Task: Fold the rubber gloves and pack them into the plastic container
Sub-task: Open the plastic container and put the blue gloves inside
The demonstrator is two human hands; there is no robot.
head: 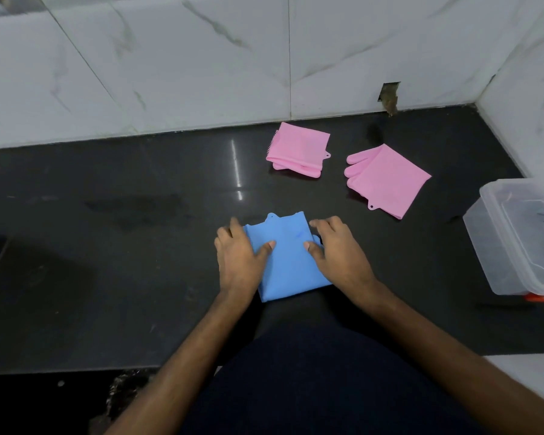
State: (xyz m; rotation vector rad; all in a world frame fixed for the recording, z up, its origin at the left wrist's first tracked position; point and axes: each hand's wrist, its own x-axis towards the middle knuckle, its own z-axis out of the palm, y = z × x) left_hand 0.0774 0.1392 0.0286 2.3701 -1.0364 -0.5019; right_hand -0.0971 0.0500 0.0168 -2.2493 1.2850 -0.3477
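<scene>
**Blue glove pressed flat on the dark counter**

My left hand point(239, 255) and right hand point(336, 249) lie flat, fingers spread, on the side edges of the folded blue glove point(288, 259). Its long axis runs away from me, cuff tab farthest. The empty plastic container point(515, 240) stands well apart, right.

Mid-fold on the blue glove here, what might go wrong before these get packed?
The blue glove lies flat only under both hands; springy rubber may unfold once released. The pink glove nearer the plastic container looks only partly folded, fingers still sticking out. The container sits at the counter's right end, so a nudge might shift it.
</scene>
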